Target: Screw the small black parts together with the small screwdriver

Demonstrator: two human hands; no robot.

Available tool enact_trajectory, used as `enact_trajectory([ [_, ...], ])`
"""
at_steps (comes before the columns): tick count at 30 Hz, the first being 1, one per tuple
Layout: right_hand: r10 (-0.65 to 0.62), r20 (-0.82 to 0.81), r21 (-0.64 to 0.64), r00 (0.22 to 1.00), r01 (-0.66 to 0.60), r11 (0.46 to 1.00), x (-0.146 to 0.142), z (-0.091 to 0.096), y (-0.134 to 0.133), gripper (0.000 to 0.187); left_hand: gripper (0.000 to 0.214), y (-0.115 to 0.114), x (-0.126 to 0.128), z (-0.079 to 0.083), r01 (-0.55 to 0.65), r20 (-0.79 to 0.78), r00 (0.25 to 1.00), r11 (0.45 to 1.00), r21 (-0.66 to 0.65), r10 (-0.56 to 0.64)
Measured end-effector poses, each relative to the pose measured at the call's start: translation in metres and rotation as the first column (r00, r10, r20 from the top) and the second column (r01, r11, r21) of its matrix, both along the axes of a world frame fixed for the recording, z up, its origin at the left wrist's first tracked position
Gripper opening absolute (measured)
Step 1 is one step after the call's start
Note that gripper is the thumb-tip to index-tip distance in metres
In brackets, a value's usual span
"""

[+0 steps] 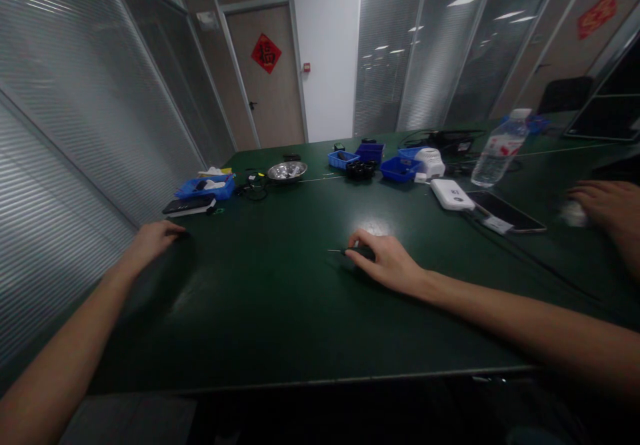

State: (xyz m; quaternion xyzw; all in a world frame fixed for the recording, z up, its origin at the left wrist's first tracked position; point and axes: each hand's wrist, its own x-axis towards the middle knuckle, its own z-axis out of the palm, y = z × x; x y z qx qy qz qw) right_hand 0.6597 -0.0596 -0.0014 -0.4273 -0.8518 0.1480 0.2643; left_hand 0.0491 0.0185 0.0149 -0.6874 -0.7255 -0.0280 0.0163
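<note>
My right hand is closed around the dark handle of a small screwdriver. Its thin metal shaft points left, low over the green table. My left hand rests near the table's left side, its visible fingers stretched out to the right, and I see nothing held in it. Just beyond that hand lies a black-and-white flat device, apart from the fingers. Some of the left fingers are hidden from view.
A blue tray and a shiny metal bowl stand at the back left. Blue bins sit mid-back. To the right are a white power bank, a phone, a water bottle and another person's hand.
</note>
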Motion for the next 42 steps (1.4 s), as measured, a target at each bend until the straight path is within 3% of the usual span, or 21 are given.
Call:
enact_trajectory([
  [13, 0.012, 0.013, -0.003, 1.000, -0.012, 1.000, 0.001, 0.001, 0.000, 0.021, 0.039, 0.004, -0.014, -0.005, 0.026, 0.059, 0.998, 1.000, -0.013, -0.025],
  [19, 0.021, 0.005, -0.014, 1.000, -0.021, 1.000, 0.001, 0.003, -0.002, 0.021, 0.043, 0.003, -0.009, -0.002, 0.040, 0.072, 0.997, 0.999, -0.025, -0.038],
  [27, 0.008, 0.003, -0.014, 1.000, -0.008, 1.000, -0.004, 0.001, 0.000, 0.021, 0.040, 0.003, -0.009, -0.007, 0.000, 0.122, 0.992, 0.998, 0.059, -0.007],
  [35, -0.013, -0.004, -0.029, 1.000, 0.013, 1.000, -0.009, 0.001, -0.001, 0.025, 0.035, 0.001, -0.009, -0.014, 0.011, 0.046, 0.999, 0.993, 0.120, -0.017],
  [42, -0.004, -0.006, -0.035, 1.000, 0.004, 0.999, -0.011, 0.001, -0.002, 0.024, 0.034, 0.007, -0.011, -0.019, 0.007, 0.129, 0.991, 0.992, 0.123, -0.023],
])
